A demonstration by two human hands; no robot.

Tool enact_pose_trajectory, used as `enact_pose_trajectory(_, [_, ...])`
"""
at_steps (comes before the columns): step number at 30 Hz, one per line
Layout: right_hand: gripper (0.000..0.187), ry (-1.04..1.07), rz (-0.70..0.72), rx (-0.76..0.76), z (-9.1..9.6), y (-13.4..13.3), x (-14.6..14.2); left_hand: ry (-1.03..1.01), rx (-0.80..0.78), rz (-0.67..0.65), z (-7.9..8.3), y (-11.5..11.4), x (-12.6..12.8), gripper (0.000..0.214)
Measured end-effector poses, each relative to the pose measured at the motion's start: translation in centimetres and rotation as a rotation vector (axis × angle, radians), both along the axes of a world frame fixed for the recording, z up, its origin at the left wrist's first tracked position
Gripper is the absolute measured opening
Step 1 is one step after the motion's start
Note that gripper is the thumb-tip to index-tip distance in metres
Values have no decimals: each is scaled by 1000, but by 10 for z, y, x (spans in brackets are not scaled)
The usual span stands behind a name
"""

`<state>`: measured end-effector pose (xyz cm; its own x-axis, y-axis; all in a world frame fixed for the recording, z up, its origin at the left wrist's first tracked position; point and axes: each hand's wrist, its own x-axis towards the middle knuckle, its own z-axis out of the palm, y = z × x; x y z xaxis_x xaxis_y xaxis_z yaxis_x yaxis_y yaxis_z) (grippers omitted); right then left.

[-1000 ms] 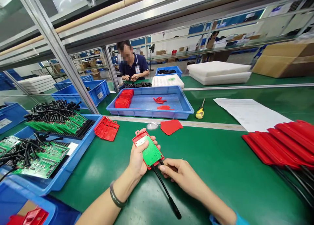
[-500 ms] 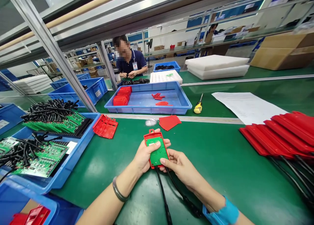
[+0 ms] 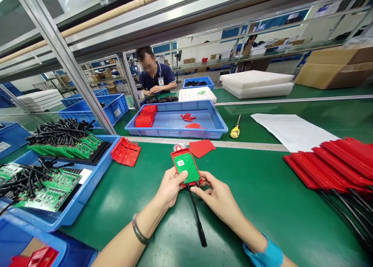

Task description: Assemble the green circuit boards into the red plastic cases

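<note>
left hand: left hand (image 3: 169, 187) is curled round the lower left edge of the red plastic shell (image 3: 175, 164), thumb tip on the board
right hand: right hand (image 3: 218, 197) is partly closed, its fingertips pinching the shell's lower right corner by the cable exit
work piece: the shell is held just above the green bench mat (image 3: 262, 205), tilted up toward the camera, in front centre
board: green circuit board (image 3: 187, 168) looks seated inside the shell, face up
cable: thin black cable (image 3: 196, 218) hangs from the shell's lower end, its tip on the mat
done, by my read: board in the shell, cable led out
left, by my read: shell is open, no cover on it; flat red plastic cover (image 3: 202, 147) lies on the mat just beyond
closed units: overlapping row of closed red housings with black leads (image 3: 335, 166) at far right
stock: blue plastic bin (image 3: 72, 216) of green boards with black leads at left; loose empty red shell half (image 3: 126, 151) beside it
other: co-worker (image 3: 155, 74) is seated across the line, hands apart from this piece
</note>
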<state>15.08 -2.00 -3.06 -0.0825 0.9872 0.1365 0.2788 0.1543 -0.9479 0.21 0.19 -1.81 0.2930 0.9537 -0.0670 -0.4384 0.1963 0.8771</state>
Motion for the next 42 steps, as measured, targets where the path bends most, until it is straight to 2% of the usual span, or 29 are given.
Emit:
enact_pose_trajectory(2, [32, -147, -82, 71, 4, -1, 4, -22, 2, 33, 0, 0, 0, 33])
enact_pose_trajectory(3, [27, -200, -72, 78, 5, -1, 6, -32, -2, 52, 0, 0, 0, 34])
enact_pose_trajectory(7, [36, -314, 133, 78, 5, 1, 14, -79, -89, 58, 0, 0, 0, 31])
enact_pose_trajectory(10, [37, -327, 105, 211, 1, 4, 14, -96, -177, 39, 2, 1, -2, 30])
enact_pose_trajectory(12, [35, -273, 120, 185, 1, 4, 13, -83, -175, 40, 4, 1, -3, 31])
enact_pose_trajectory(15, [26, -7, 187, -30, 7, 4, 12, -11, -91, 33, 8, -2, -4, 33])
enact_pose_trajectory(17, [36, 198, 205, -134, 14, 3, 11, 38, -31, 16, 9, -4, -2, 35])
enact_pose_trajectory(20, [40, 358, 282, -180, 20, 2, 8, 43, 44, 5, 8, -7, 3, 36])
enact_pose_trajectory(23, [40, 440, 309, -219, 15, 0, 1, 47, 107, 27, 3, -8, 10, 33])
enact_pose_trajectory(28, [47, 463, 139, -216, -2, -4, -7, 79, 132, 106, -4, -10, 17, 30])
enact_pose_trajectory(31, [47, 428, 96, -180, -7, -5, -8, 84, 86, 114, -4, -11, 16, 29])
enact_pose_trajectory(36, [41, 386, 163, -146, -6, -5, -7, 77, -31, 12, 1, -7, 8, 33])
enact_pose_trajectory(40, [40, 359, 247, -111, 1, -5, -3, 95, -5, 55, 5, -3, 4, 32])
enact_pose_trajectory(42, [49, 350, 327, -147, 3, -5, 0, 74, 8, 102, 8, -2, 2, 29])
